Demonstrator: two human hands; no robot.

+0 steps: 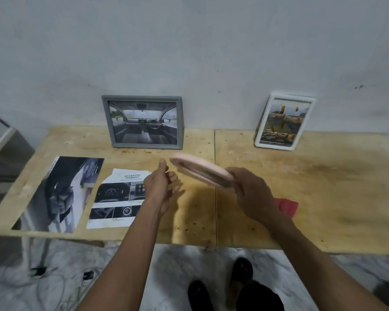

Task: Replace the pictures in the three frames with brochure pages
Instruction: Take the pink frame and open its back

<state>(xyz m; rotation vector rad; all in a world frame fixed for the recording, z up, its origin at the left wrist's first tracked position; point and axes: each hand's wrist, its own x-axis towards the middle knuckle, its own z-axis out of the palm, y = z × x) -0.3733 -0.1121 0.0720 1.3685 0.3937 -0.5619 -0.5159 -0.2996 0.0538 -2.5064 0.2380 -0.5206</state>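
Observation:
My right hand grips a pink picture frame by its near end and holds it tilted, almost edge-on, above the middle of the wooden table. My left hand hovers just left of the frame with fingers apart, holding nothing. A grey frame showing a car interior leans against the wall at the back centre. At the back right a white frame with a brochure picture leans on the wall. A brochure and a torn brochure page lie flat on the table's left side.
A red cloth lies on the table behind my right wrist. A grey cabinet stands to the left of the table. Cables trail on the marble floor under the table, and my feet are below the front edge.

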